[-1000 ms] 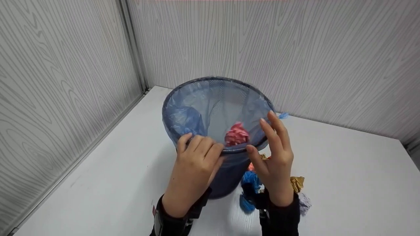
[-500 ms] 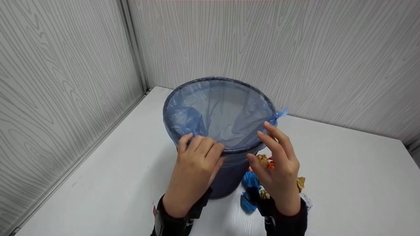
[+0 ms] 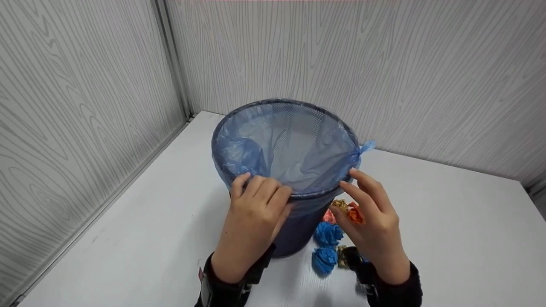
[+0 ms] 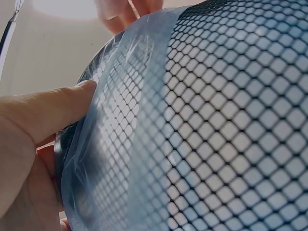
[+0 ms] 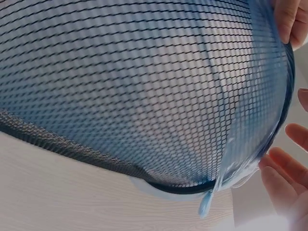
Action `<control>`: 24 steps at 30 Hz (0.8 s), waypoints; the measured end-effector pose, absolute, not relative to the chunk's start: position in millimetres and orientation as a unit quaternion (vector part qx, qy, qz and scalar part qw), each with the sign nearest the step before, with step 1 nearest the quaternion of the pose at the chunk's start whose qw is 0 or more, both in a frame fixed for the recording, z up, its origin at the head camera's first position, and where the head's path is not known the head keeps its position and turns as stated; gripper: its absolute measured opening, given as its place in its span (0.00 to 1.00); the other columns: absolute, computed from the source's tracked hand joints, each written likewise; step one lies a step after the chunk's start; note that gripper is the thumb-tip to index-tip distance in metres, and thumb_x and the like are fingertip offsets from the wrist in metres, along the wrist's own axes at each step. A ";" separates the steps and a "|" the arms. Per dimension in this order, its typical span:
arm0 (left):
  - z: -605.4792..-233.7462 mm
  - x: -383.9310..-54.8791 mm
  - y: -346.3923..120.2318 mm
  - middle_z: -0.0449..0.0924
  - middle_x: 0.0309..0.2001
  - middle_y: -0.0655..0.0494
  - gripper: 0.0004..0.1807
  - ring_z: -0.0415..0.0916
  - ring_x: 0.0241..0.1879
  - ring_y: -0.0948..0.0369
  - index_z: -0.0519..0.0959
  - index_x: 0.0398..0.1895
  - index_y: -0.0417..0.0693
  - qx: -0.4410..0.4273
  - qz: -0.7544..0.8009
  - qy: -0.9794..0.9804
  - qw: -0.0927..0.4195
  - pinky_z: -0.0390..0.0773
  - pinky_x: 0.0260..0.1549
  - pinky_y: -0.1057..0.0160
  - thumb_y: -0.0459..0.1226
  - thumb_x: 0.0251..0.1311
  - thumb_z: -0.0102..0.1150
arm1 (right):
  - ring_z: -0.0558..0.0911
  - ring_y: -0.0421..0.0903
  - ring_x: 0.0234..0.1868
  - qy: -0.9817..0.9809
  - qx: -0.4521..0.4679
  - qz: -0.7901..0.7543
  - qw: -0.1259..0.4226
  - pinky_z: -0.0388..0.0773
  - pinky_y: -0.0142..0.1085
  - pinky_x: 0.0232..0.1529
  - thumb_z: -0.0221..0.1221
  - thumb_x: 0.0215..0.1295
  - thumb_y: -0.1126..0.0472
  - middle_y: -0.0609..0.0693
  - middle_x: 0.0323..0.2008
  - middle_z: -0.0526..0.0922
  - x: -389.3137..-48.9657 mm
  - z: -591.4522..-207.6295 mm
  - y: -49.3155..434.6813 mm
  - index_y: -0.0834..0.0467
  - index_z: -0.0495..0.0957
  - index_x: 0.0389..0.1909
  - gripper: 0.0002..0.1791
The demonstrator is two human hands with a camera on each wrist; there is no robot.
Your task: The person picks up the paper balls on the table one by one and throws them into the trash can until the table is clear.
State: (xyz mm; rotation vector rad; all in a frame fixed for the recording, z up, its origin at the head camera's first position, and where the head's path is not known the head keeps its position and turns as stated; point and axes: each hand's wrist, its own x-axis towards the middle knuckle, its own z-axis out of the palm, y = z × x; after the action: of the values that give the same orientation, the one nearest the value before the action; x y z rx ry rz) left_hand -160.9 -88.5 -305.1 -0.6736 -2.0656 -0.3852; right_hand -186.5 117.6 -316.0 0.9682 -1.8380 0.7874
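A dark mesh waste bin (image 3: 294, 232) stands on the white table, lined with a translucent blue bin bag (image 3: 298, 164) folded over its rim. At the near rim my left hand (image 3: 254, 213) grips the edge, fingers over the top; in the left wrist view its thumb (image 4: 62, 103) presses the bag from outside. My right hand (image 3: 375, 226) is beside the rim's right side, fingers spread and bent a little, holding nothing. Its fingertips are at or close to the rim; contact is hard to tell. A knotted bag corner (image 3: 366, 148) sticks out on the right.
Right of the bin lie crumpled paper balls: two blue ones (image 3: 325, 260), an orange one (image 3: 355, 213), a pink one (image 3: 328, 216) and gold ones (image 3: 340, 205), partly behind my right hand. Wood-patterned panels (image 3: 341, 59) enclose the table at the back and left.
A pink paper ball seen at the bin's mouth a second ago has dropped out of sight. My right hand has moved down and right, uncovering the bag's knot. My left hand has stayed put.
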 end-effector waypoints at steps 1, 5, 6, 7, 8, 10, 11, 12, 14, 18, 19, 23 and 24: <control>-305.1 -160.9 -88.5 0.70 0.30 0.55 0.14 0.67 0.34 0.56 0.74 0.32 0.45 -0.272 -0.155 -0.836 0.450 0.60 0.46 0.50 0.37 0.42 0.67 | 0.72 0.52 0.50 -0.745 0.391 0.312 0.442 0.63 0.34 0.54 0.55 0.59 0.54 0.63 0.50 0.70 -186.9 -316.8 119.3 0.68 0.74 0.43 0.21; -305.2 -160.3 -88.3 0.70 0.30 0.55 0.14 0.67 0.34 0.56 0.74 0.32 0.45 -0.267 -0.146 -0.841 0.448 0.60 0.46 0.50 0.37 0.42 0.67 | 0.72 0.53 0.48 -0.754 0.394 0.295 0.434 0.62 0.33 0.54 0.54 0.60 0.53 0.63 0.49 0.70 -187.7 -319.9 126.0 0.68 0.74 0.43 0.21; -305.1 -160.3 -88.2 0.70 0.30 0.55 0.14 0.67 0.34 0.56 0.74 0.32 0.45 -0.266 -0.145 -0.841 0.448 0.60 0.46 0.50 0.37 0.42 0.67 | 0.72 0.54 0.48 -0.757 0.394 0.289 0.433 0.62 0.33 0.54 0.53 0.60 0.53 0.63 0.49 0.71 -187.8 -320.7 127.6 0.68 0.74 0.43 0.21; -305.1 -160.2 -88.0 0.70 0.30 0.55 0.14 0.67 0.34 0.56 0.74 0.32 0.45 -0.265 -0.143 -0.842 0.448 0.60 0.46 0.50 0.38 0.42 0.66 | 0.72 0.54 0.48 -0.761 0.393 0.284 0.432 0.62 0.32 0.54 0.53 0.60 0.53 0.64 0.49 0.71 -187.8 -321.5 129.4 0.68 0.74 0.42 0.21; -305.0 -160.2 -87.8 0.70 0.30 0.55 0.14 0.67 0.34 0.55 0.74 0.32 0.45 -0.264 -0.142 -0.842 0.448 0.60 0.46 0.50 0.38 0.43 0.66 | 0.73 0.54 0.47 -0.764 0.392 0.276 0.431 0.61 0.32 0.54 0.52 0.61 0.52 0.64 0.48 0.71 -187.7 -322.5 131.4 0.68 0.75 0.42 0.21; -304.8 -160.0 -87.4 0.70 0.30 0.55 0.14 0.67 0.34 0.56 0.74 0.32 0.45 -0.265 -0.143 -0.842 0.447 0.60 0.46 0.50 0.38 0.43 0.66 | 0.73 0.55 0.46 -0.773 0.389 0.258 0.429 0.61 0.30 0.54 0.51 0.61 0.52 0.64 0.48 0.71 -187.4 -325.1 135.6 0.67 0.75 0.42 0.21; -304.7 -160.0 -87.3 0.70 0.30 0.55 0.14 0.67 0.34 0.56 0.74 0.32 0.45 -0.265 -0.144 -0.842 0.447 0.60 0.46 0.50 0.38 0.43 0.66 | 0.73 0.55 0.46 -0.779 0.388 0.246 0.428 0.63 0.29 0.53 0.51 0.62 0.51 0.64 0.48 0.71 -187.3 -326.6 137.7 0.67 0.75 0.42 0.21; -304.6 -160.0 -87.2 0.71 0.30 0.55 0.14 0.67 0.34 0.56 0.74 0.32 0.45 -0.266 -0.144 -0.842 0.447 0.60 0.46 0.50 0.38 0.43 0.66 | 0.74 0.54 0.45 -0.784 0.386 0.232 0.428 0.65 0.29 0.51 0.50 0.62 0.51 0.64 0.48 0.71 -187.0 -328.3 139.9 0.67 0.75 0.41 0.21; -304.5 -160.1 -86.9 0.70 0.30 0.55 0.14 0.67 0.34 0.56 0.74 0.32 0.45 -0.267 -0.145 -0.841 0.447 0.60 0.46 0.50 0.38 0.43 0.66 | 0.75 0.54 0.44 -0.792 0.384 0.210 0.425 0.71 0.31 0.44 0.49 0.63 0.51 0.63 0.48 0.72 -186.5 -332.1 144.3 0.66 0.75 0.41 0.21; -304.6 -160.3 -86.7 0.70 0.29 0.55 0.14 0.67 0.34 0.56 0.74 0.32 0.45 -0.269 -0.146 -0.840 0.448 0.60 0.46 0.50 0.39 0.43 0.66 | 0.76 0.55 0.42 -0.815 0.377 0.186 0.399 0.76 0.40 0.32 0.46 0.64 0.50 0.63 0.47 0.72 -185.1 -340.2 153.2 0.65 0.75 0.40 0.21; -304.6 -160.3 -86.8 0.70 0.29 0.55 0.14 0.66 0.34 0.56 0.74 0.32 0.45 -0.269 -0.146 -0.840 0.448 0.60 0.46 0.50 0.39 0.43 0.66 | 0.76 0.55 0.42 -0.820 0.377 0.183 0.391 0.76 0.41 0.31 0.45 0.64 0.50 0.64 0.47 0.72 -184.9 -342.3 155.4 0.65 0.75 0.40 0.22; -304.7 -160.1 -87.7 0.70 0.30 0.55 0.14 0.66 0.34 0.56 0.74 0.32 0.46 -0.266 -0.145 -0.841 0.449 0.60 0.46 0.50 0.39 0.42 0.66 | 0.77 0.55 0.39 -0.835 0.377 0.160 0.368 0.76 0.41 0.30 0.45 0.64 0.49 0.63 0.45 0.72 -184.6 -350.7 164.3 0.64 0.75 0.42 0.22; -304.8 -160.0 -87.9 0.70 0.30 0.55 0.14 0.66 0.34 0.56 0.74 0.33 0.46 -0.266 -0.144 -0.841 0.449 0.60 0.46 0.50 0.39 0.42 0.66 | 0.77 0.54 0.39 -0.837 0.379 0.153 0.363 0.76 0.40 0.30 0.45 0.64 0.49 0.63 0.45 0.72 -184.5 -352.9 166.6 0.64 0.75 0.42 0.22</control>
State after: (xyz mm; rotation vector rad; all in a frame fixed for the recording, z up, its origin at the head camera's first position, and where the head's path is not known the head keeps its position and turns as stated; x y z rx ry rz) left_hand -160.0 -87.9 -304.8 -0.6573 -2.0802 -0.3571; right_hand -184.5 166.6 -352.9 0.9749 -2.1554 0.3926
